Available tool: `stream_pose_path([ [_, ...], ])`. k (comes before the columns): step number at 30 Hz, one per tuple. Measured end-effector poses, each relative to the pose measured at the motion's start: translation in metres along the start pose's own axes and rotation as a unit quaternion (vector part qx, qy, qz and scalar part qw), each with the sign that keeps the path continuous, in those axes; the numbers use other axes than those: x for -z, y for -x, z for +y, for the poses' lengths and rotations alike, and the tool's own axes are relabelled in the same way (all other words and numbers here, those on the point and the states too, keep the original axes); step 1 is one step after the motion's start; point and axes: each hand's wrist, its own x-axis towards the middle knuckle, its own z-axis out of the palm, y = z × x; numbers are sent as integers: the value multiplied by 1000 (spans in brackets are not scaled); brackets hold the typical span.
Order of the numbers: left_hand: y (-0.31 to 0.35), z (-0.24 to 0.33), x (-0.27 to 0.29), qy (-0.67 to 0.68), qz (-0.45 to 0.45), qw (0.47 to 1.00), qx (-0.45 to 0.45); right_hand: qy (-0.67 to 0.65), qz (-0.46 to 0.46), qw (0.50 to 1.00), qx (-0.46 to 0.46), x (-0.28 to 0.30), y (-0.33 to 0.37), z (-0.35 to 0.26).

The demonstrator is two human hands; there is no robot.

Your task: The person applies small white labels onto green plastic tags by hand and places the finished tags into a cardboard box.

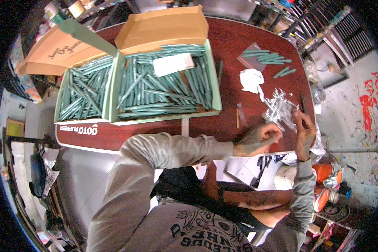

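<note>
Close to the table's front right edge, my left hand is closed with its fingers curled in. What it holds, if anything, is too small to make out. My right hand is beside a loose pile of thin clear and white plastic pieces. Its thumb and fingers come together at the pile's right side; the thing between them cannot be made out. Just behind the pile lies a crumpled white tissue. A thin yellowish stick rests to the left of the pile.
Two open cardboard boxes, left and right, hold many green wrapped sticks. A folded white paper tops the right box's contents. Several green sticks lie near a clear bag at the far right of the dark red table.
</note>
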Motion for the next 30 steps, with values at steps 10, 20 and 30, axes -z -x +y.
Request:
stream_pose_path([
  [10, 1, 15, 9, 48, -27, 997, 47, -337, -7, 912, -233, -27, 37, -34],
  [20, 7, 43, -7, 8, -87, 996, 21, -370, -28, 911, -183, -12, 11, -29],
  [30, 81, 12, -70, -168, -167, 971, 27, -308, -166, 916, -197, 62, 109, -137],
])
